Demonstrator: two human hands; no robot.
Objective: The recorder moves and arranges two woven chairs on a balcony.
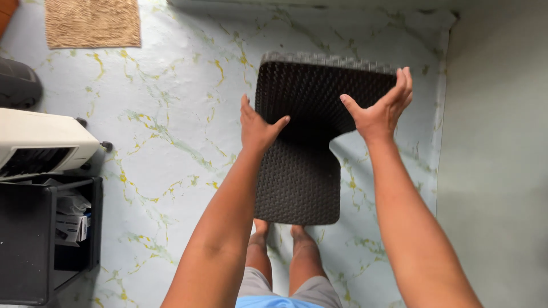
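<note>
I hold a black woven-pattern plastic stool (pixel 299 177) out in front of me, above the floor, pressed between both hands. My left hand (pixel 257 126) lies flat against its left side with the thumb across the dark surface. My right hand (pixel 381 108) grips its upper right corner, fingers reaching up past the rim. The wider, rimmed end points away from me and the narrower end hangs over my bare feet (pixel 279 232).
The floor (pixel 171 114) has a pale marble pattern with yellow-green veins. A woven tan mat (pixel 92 23) lies at the top left. A white appliance on castors (pixel 40 142) and a black shelf unit (pixel 28 239) holding boxes stand at the left. A grey wall (pixel 496 171) runs along the right.
</note>
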